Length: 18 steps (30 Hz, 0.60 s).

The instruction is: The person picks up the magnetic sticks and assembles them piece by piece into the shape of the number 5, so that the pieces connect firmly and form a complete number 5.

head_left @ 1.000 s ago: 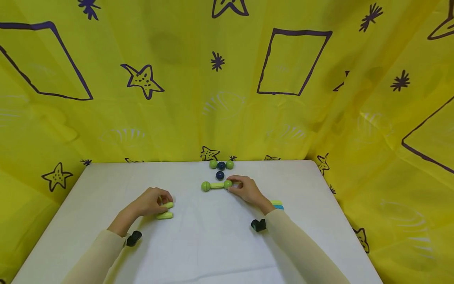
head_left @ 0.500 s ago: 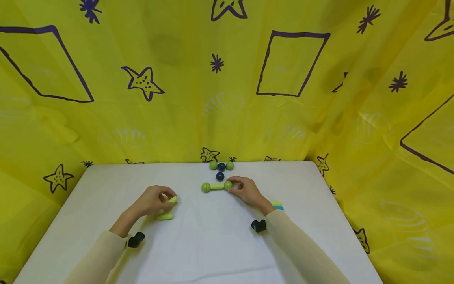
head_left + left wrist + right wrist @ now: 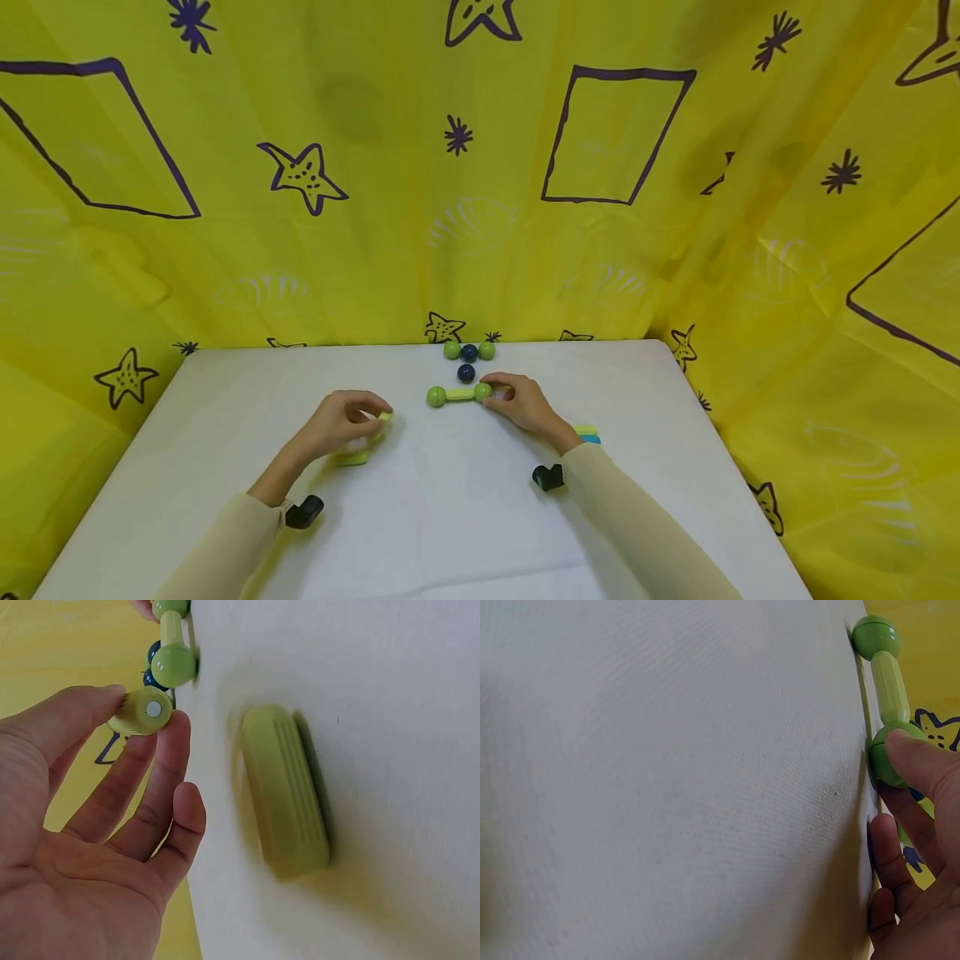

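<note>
My left hand [image 3: 339, 422] pinches a yellow-green rod [image 3: 142, 712] between thumb and fingers, above the table; a pale round tip shows on the rod's end in the left wrist view. A second yellow-green rod [image 3: 285, 791] lies on the table below that hand. At the middle, my right hand [image 3: 525, 406] grips the right green ball [image 3: 889, 755] of a dumbbell-like piece. A yellow-green rod [image 3: 889, 688] joins that ball to another green ball [image 3: 436, 397] on the left. The piece rests on the table.
Behind the joined piece sits a dark blue ball [image 3: 466, 373]. Farther back, another dark blue ball [image 3: 469, 353] stands between two green balls [image 3: 452, 351]. A yellow-green rod and a blue rod [image 3: 591, 439] lie beside the right wrist. A patterned yellow curtain [image 3: 375, 250] borders the white table [image 3: 465, 517].
My left hand has lifted one yellow-green rod and carried it to the right, turning it. The other rod stays on the table. My right hand keeps holding the green ball in place.
</note>
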### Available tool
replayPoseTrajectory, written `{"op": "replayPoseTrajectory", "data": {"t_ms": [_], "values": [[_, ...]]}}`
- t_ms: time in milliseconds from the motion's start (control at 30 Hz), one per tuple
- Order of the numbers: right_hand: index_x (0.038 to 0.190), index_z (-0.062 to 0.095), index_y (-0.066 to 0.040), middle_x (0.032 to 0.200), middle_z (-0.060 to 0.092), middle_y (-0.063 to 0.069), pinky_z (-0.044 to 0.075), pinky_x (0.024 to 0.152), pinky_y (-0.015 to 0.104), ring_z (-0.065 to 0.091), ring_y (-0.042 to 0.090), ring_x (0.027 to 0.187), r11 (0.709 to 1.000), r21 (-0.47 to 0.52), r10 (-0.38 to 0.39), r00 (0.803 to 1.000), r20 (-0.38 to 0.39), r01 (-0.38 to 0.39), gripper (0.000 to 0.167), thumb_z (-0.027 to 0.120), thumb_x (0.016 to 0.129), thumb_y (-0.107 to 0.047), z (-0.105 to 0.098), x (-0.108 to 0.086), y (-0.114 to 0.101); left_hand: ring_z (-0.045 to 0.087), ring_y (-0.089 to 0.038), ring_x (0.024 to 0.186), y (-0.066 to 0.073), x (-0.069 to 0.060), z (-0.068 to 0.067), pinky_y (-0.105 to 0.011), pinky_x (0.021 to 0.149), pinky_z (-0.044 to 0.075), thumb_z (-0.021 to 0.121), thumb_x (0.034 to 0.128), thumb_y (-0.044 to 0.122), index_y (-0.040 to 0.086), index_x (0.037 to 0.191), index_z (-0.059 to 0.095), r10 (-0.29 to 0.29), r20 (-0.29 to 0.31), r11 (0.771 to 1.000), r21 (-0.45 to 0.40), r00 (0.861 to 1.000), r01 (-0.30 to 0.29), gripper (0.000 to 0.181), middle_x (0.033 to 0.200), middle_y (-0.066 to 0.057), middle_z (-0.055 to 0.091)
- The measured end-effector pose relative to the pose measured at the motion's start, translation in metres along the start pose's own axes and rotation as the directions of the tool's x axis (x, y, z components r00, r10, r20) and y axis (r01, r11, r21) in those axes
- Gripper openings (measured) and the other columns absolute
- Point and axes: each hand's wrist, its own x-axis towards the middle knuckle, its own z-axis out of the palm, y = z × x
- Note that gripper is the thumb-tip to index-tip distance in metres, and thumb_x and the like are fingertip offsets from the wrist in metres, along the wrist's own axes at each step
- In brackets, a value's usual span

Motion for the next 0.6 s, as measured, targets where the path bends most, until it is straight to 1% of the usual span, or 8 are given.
{"op": "replayPoseTrajectory", "data": {"t_ms": [67,167,267,333,400,500,600], "values": [[0.127,0.072,-0.016,0.11,0.071,0.0,0.042,0.067,0.028,0.052,0.012,0.071,1.0,-0.004,0.001,1.0,-0.001,-0.001,0.035,0.078,0.093,-0.018,0.0,0.0,0.001,0.073,-0.021,0.086,0.0,0.002,0.005,-0.029,0.074,0.058,0.076,0.0919,0.006,0.005,0.111,0.076,0.0,-0.007,1.0,-0.024,1.0,0.0,0.019,0.108,-0.011,0.075],[0.127,0.072,-0.016,0.109,0.071,-0.001,0.042,0.067,0.028,0.052,0.012,0.071,1.0,-0.004,0.004,1.0,0.0,-0.004,0.035,0.078,0.093,-0.018,0.0,-0.001,0.001,0.073,-0.021,0.088,0.001,0.006,0.014,-0.029,0.074,0.058,0.077,0.0917,0.009,0.006,0.112,0.076,-0.018,-0.014,0.999,-0.049,1.0,0.017,0.021,0.109,-0.011,0.075],[0.128,0.072,-0.016,0.107,0.071,-0.001,0.042,0.066,0.028,0.052,0.012,0.071,1.0,0.0,0.005,1.0,0.003,-0.005,0.035,0.078,0.093,-0.017,-0.001,-0.001,0.0,0.073,-0.023,0.093,0.004,0.011,0.023,-0.029,0.076,0.058,0.079,0.0915,0.014,0.006,0.115,0.075,-0.056,-0.002,0.995,-0.078,0.998,0.055,0.025,0.112,-0.012,0.074],[0.128,0.072,-0.016,0.107,0.071,-0.001,0.042,0.067,0.027,0.052,0.012,0.071,1.0,0.002,0.011,1.0,0.006,-0.011,0.036,0.078,0.093,-0.018,-0.001,-0.001,0.0,0.072,-0.024,0.096,0.007,0.014,0.029,-0.031,0.076,0.058,0.08,0.0911,0.016,0.005,0.118,0.074,-0.085,0.013,0.99,-0.111,0.996,0.086,0.029,0.113,-0.012,0.073],[0.128,0.072,-0.016,0.109,0.071,0.0,0.042,0.067,0.027,0.052,0.013,0.071,1.0,0.002,0.01,1.0,0.006,-0.01,0.036,0.078,0.093,-0.018,-0.001,-0.001,0.0,0.072,-0.025,0.095,0.008,0.018,0.035,-0.034,0.075,0.058,0.08,0.0909,0.016,0.003,0.12,0.073,-0.106,0.033,0.98,-0.163,0.994,0.11,0.033,0.114,-0.014,0.072],[0.128,0.072,-0.017,0.112,0.071,-0.001,0.042,0.067,0.027,0.052,0.013,0.072,1.0,0.001,0.011,1.0,0.005,-0.011,0.035,0.078,0.093,-0.018,-0.001,0.0,0.001,0.073,-0.028,0.092,0.009,0.023,0.045,-0.039,0.073,0.059,0.08,0.0903,0.012,0.0,0.123,0.07,-0.129,0.058,0.957,-0.255,0.99,0.14,0.036,0.113,-0.016,0.072],[0.128,0.072,-0.017,0.11,0.071,-0.001,0.042,0.066,0.027,0.052,0.013,0.071,1.0,-0.001,0.011,1.0,0.004,-0.011,0.035,0.078,0.093,-0.019,0.0,0.0,0.001,0.073,-0.027,0.089,0.009,0.028,0.053,-0.038,0.072,0.059,0.08,0.0891,0.009,0.0,0.123,0.07,-0.157,0.062,0.93,-0.326,0.986,0.169,0.037,0.109,-0.016,0.073]]}}
